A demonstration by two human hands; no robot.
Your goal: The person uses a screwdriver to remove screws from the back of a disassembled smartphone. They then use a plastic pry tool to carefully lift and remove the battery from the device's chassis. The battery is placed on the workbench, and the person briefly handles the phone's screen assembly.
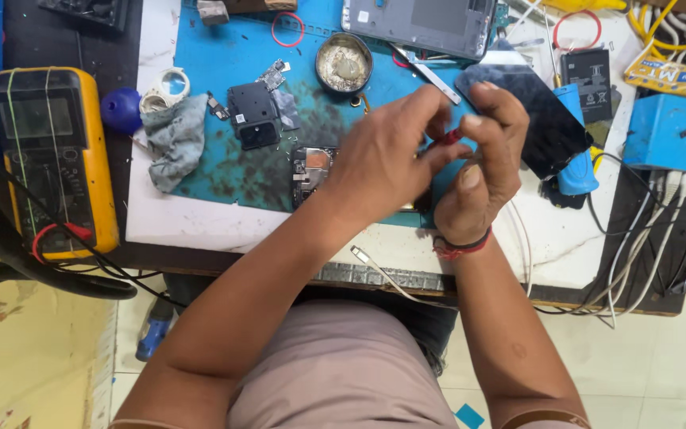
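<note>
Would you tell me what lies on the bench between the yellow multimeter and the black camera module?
In the head view, a crumpled grey cloth lies between the yellow multimeter and the black camera module, with a blue ball-shaped thing beside it.

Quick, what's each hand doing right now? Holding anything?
Left hand: fingers closed, pinching a small red thing.
Right hand: fingers curled at the same red thing; whether it grips it cannot be told.

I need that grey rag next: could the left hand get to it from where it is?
Probably yes. The grey rag lies uncovered on the blue mat, with only small loose parts between it and the left hand, though that hand is now pinching a small red tool.
</note>
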